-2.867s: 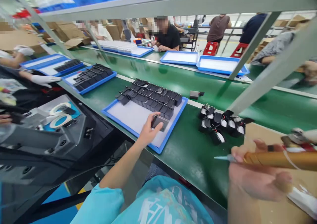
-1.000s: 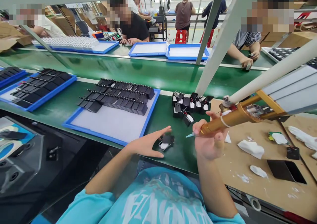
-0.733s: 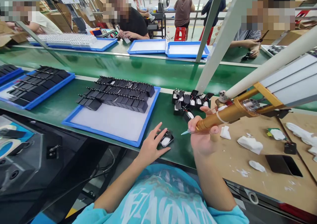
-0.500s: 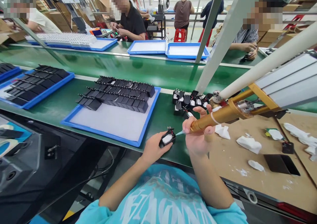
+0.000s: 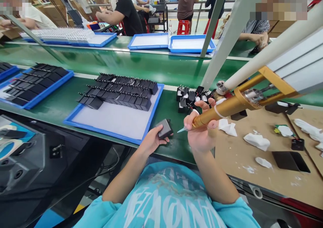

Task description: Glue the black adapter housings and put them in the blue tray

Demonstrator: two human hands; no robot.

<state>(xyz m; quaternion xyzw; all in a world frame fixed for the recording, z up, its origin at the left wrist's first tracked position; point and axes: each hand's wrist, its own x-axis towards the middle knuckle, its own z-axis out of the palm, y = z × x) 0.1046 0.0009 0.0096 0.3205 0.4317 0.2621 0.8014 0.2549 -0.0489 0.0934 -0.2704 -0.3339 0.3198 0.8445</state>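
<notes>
My left hand (image 5: 150, 141) grips a black power adapter housing (image 5: 165, 128), with its smooth outer side turned up and its inside hidden. It is just right of the blue tray's near right corner. My right hand (image 5: 202, 134) is closed around a gold glue dispenser (image 5: 217, 115) with a pale teal tapered nozzle (image 5: 182, 130). The nozzle tip points left, a short gap away from the housing. Beyond my right hand, several open black housings (image 5: 185, 100) with white filling stand in a cluster on the green belt.
A blue tray (image 5: 106, 128) holds rows of black housings on the green belt (image 5: 161, 61). Another filled tray (image 5: 50, 90) stands left. A metal post (image 5: 224, 36) and the dispenser's white cylinder (image 5: 297, 66) rise at right. White glue lumps (image 5: 256, 141) lie on cardboard. Co-workers sit beyond.
My left hand has turned the housing over, from white-filled open side up to smooth side up, and moved it slightly left and away from me. The nozzle has come away from it.
</notes>
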